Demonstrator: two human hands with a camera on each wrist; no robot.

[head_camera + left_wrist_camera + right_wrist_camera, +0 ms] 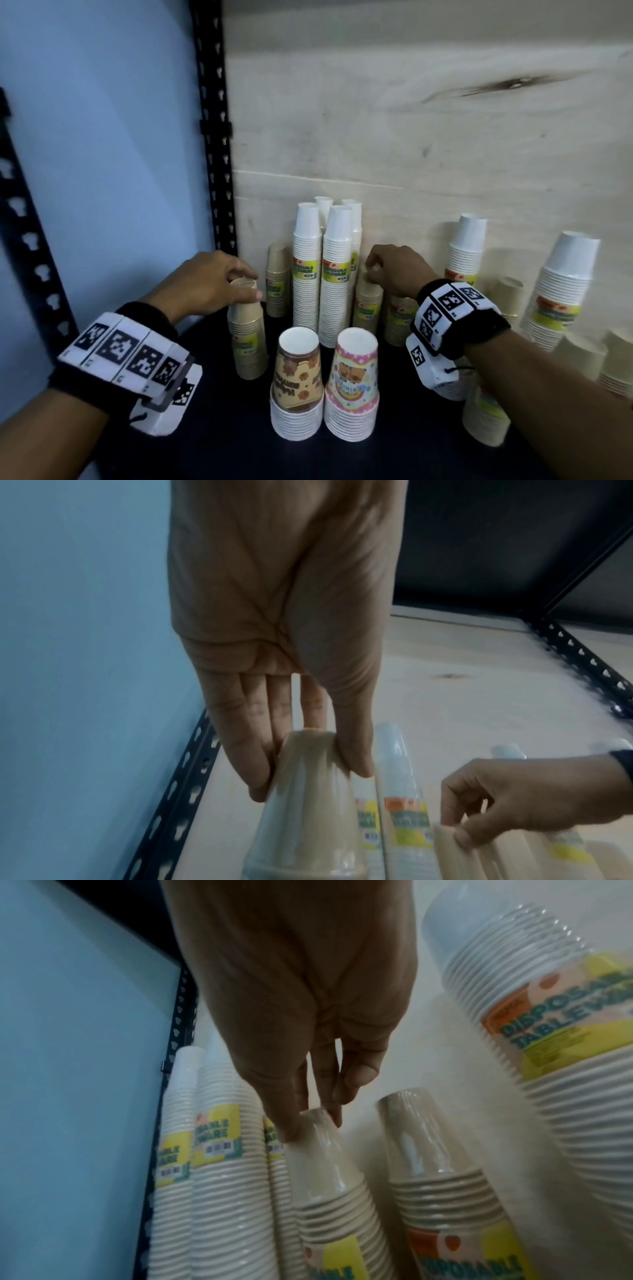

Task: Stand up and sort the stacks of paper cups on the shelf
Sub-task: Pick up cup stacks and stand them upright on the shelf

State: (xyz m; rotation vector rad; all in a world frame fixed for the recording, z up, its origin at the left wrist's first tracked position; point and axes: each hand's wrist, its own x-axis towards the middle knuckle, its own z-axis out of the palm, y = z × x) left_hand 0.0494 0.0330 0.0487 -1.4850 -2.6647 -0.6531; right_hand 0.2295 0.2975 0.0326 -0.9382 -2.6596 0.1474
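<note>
Wrapped stacks of paper cups stand upside down on a dark shelf (212, 445). My left hand (219, 284) (301, 764) grips the top of a tan stack (247, 329) (304, 804) at the left, fingers and thumb on either side. My right hand (387, 270) (308, 1118) pinches the top of another tan stack (368, 305) (329, 1164) just right of the tall white stacks (337, 274). Two printed stacks, a brown one (297, 383) and a pink one (352, 383), stand in front.
More white stacks (466, 250) (561, 287) and short tan stacks (579, 356) stand to the right by the wooden back panel (411, 120). A black perforated upright (215, 137) and a blue wall (102, 154) bound the left side.
</note>
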